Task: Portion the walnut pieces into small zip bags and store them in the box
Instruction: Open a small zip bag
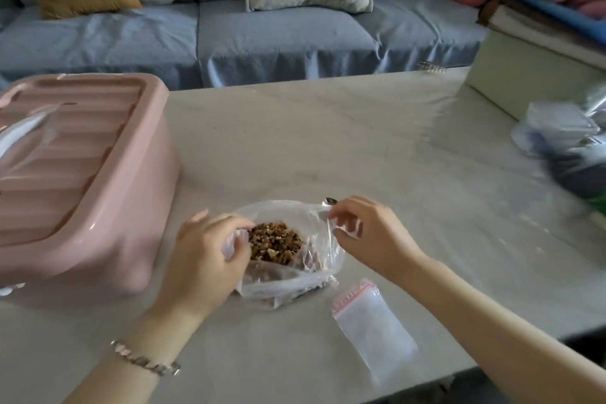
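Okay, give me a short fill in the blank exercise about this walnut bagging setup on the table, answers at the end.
1. The left hand and right hand hold the mouth of the clear plastic bag ____.
2. The box to the left of the walnut pieces is coloured ____.
3. The small zip bags lie nearer the ____ hand.

Missing words: open; pink; right.

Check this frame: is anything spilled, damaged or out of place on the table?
Nothing stands out. The walnut pieces sit inside the clear bag, held open by the left hand and right hand; none lie loose on the table. The small zip bags lie flat; the pink box is lidded.
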Action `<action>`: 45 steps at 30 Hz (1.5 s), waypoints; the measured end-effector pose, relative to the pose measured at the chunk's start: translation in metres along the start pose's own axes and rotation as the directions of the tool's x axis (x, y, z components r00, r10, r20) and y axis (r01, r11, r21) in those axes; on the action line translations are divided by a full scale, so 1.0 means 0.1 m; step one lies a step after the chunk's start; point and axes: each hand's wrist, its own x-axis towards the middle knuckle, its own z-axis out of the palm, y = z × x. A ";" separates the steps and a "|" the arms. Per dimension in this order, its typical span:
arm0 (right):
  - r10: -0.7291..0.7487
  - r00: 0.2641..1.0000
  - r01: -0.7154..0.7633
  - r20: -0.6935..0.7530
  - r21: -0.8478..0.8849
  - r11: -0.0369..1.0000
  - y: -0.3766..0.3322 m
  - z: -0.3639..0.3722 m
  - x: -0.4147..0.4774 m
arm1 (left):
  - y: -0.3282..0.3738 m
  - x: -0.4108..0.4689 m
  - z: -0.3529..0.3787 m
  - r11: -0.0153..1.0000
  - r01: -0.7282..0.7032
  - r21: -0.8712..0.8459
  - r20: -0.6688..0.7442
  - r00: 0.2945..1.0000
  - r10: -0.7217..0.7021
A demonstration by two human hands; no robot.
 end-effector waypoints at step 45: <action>0.432 0.901 -0.277 0.040 0.818 0.503 -0.37 -0.50 -0.53 | 1.01 -0.03 0.06 0.537 0.574 -0.618 0.421 0.818 -0.391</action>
